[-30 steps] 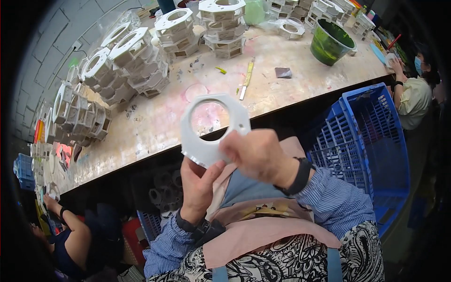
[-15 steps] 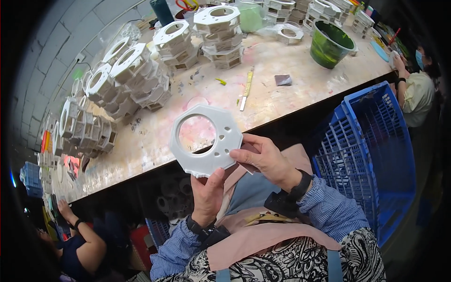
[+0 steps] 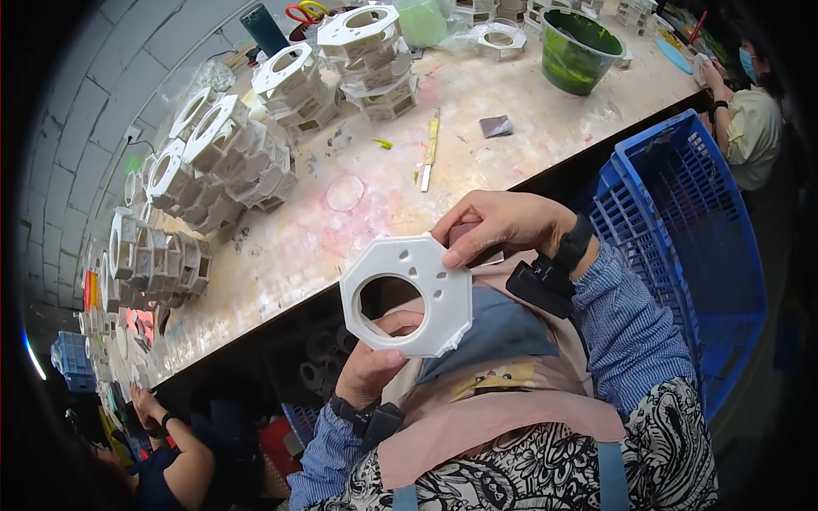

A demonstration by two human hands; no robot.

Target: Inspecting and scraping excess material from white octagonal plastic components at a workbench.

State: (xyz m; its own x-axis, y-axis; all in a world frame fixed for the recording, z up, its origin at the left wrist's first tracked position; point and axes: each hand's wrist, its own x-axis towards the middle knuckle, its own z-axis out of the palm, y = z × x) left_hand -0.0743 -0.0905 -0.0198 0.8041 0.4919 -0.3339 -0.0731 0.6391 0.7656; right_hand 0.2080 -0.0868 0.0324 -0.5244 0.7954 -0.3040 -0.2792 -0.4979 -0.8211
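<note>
A white octagonal frame with one large round hole and several small cut-outs is held up over my lap, just off the table edge. My left hand grips its lower edge, fingertips showing through the round hole. At the upper right corner my right hand pinches the frame between thumb and fingers. A brown piece of sandpaper is tucked in that same hand, mostly hidden behind the thumb. The frame's rim looks rough at its lower right corner.
Stacks of similar frames line the stained table. A yellow-handled knife, a grey sandpaper square and a green-smeared bucket lie beyond. Blue crates stand at right. Co-workers sit on both sides.
The frame has been turned, so its small cut-outs now sit toward the top, and it has come lower, nearer my body. My right hand has moved up to its upper corner.
</note>
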